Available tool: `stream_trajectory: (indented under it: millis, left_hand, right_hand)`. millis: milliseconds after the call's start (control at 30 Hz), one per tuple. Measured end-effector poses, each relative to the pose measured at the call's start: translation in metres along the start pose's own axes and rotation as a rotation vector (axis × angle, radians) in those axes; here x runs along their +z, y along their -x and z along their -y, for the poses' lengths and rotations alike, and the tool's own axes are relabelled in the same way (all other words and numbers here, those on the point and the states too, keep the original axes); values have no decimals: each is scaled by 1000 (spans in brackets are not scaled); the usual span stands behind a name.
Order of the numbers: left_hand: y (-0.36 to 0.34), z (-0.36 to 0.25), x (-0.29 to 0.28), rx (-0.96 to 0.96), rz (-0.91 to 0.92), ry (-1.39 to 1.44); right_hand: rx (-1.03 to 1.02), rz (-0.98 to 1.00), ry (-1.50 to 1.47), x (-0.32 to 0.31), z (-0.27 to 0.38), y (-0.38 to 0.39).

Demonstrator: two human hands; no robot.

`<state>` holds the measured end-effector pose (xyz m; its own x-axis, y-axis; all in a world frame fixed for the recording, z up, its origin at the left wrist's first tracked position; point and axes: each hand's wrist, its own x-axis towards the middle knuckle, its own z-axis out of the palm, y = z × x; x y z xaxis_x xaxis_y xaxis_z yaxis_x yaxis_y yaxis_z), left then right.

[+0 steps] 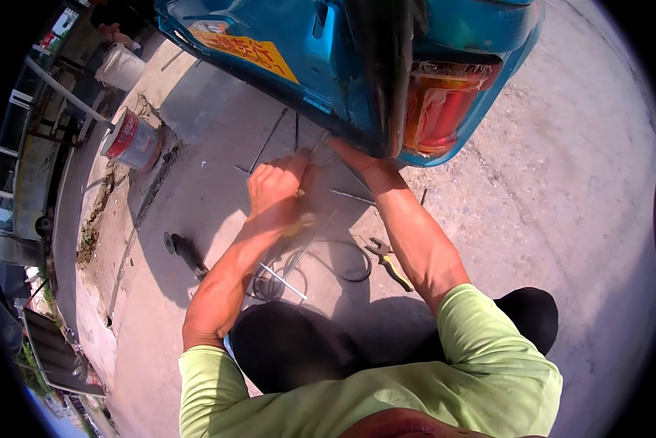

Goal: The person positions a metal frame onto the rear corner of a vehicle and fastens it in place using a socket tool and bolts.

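Note:
Under the lower edge of a blue vehicle body [328,109], both my arms reach forward. My left hand [273,186] is closed in a fist, and what it grips is mostly hidden. A thin metal piece [320,141] shows between my hands. Some blurred yellow [298,223] appears just below the left fist; its kind is unclear. My right hand [355,157] is up against the vehicle's lower edge, its fingers largely hidden. Pliers with yellow and black handles [391,264] lie near my right forearm. An angle grinder [186,254] rests on the ground left of my left forearm.
T-shaped metal rods [267,142] and a metal bar [282,281] lie on the concrete. A dark cable [357,279] coils before my knees. A red and white bucket [132,141] and a white bucket [121,67] stand left. A cracked tail light [444,113] overhangs my right arm.

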<state>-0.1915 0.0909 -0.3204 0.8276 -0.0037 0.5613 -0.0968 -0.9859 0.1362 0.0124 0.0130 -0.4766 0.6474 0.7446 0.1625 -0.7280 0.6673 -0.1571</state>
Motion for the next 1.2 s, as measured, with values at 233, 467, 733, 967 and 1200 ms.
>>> stream_trajectory:
  millis: [233, 467, 733, 967, 1200]
  left_hand:
    - [7, -9, -4, -579, 68, 548]
    - [10, -11, 13, -1133, 125, 1462]
    - [23, 3, 32, -1279, 66, 1928]
    - [16, 1, 30, -1313, 79, 2504]
    - [-6, -13, 10, -1247, 84, 1508]
  right_hand:
    - [-285, 85, 867, 19, 11, 17]
    - [-362, 115, 991, 6, 4, 7]
    - [135, 183, -308, -23, 3, -8]
    - [-32, 70, 53, -15, -5, -10]
    - [-117, -39, 194, -7, 0, -5]
